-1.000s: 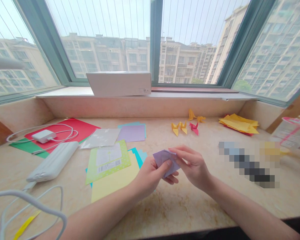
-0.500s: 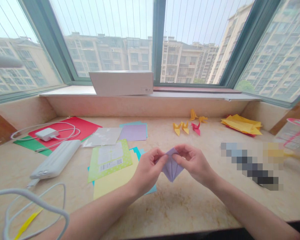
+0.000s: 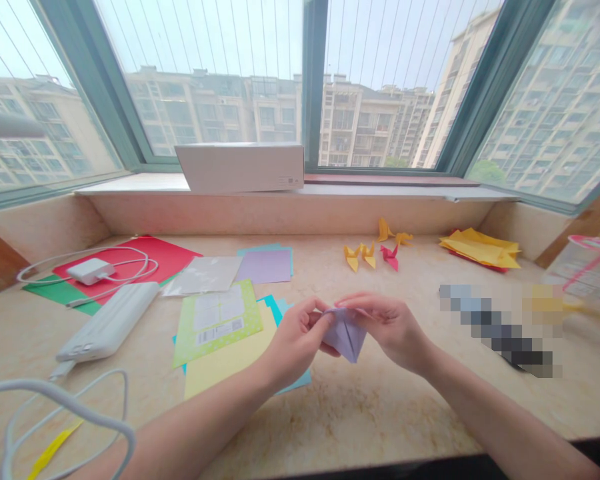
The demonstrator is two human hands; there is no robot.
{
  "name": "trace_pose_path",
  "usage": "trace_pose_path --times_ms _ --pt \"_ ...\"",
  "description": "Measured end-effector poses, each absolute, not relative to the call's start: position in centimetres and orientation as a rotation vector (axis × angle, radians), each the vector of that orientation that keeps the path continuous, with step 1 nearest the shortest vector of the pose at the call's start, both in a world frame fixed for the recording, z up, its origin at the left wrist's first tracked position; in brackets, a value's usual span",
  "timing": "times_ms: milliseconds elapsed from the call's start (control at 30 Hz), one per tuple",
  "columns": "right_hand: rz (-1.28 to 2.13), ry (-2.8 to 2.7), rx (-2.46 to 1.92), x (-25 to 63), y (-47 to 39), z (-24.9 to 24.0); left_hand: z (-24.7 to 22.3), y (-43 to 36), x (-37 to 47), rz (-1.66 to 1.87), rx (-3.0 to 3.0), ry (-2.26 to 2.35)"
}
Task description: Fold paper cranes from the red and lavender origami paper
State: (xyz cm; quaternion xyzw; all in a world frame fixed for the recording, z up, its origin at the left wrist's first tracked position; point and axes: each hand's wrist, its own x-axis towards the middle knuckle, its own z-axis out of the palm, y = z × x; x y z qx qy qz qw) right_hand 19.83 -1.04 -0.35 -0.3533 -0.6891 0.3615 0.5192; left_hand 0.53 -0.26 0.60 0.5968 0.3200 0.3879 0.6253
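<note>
A small folded purple paper [image 3: 347,337] is held up over the near middle of the stone surface, its point toward me and creases down its face. My left hand [image 3: 305,333] pinches its left side between thumb and fingers. On the right side, my right hand [image 3: 387,323] grips it too, with the fingers reaching over the top edge; the thumb is partly hidden. Beyond the hands stand several folded yellow birds [image 3: 368,255] and a red one [image 3: 391,257]. Flat sheets lie to the left, among them a purple sheet [image 3: 265,266] and a pale yellow sheet [image 3: 225,360].
A white power bank [image 3: 107,320], a charger [image 3: 90,271] and looping cables are at the left, near red paper [image 3: 165,257]. Yellow papers [image 3: 480,248] lie at the back right, with a plastic cup [image 3: 585,270] beside them. A white box [image 3: 240,168] stands on the sill.
The purple paper has tilted and turned slightly, its lower point shifting right. The fingers of my right hand have stretched over its top edge, and my left fingers now show beneath it.
</note>
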Motion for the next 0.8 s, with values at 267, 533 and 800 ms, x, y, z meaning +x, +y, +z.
trace_pose_path --times_ms 267,533,800 --pt "0.892 -1.638 -0.934 20.3 -0.9 -0.2 0.5 -0.4 0.4 0.903 1.371 0.723" --pt "0.873 -1.606 -1.068 19.2 -1.2 -0.4 0.1 -0.2 0.4 0.859 1.503 0.827" --pt "0.796 -1.633 -1.078 18.6 -1.4 -0.9 0.2 0.1 0.6 0.881 1.483 0.87"
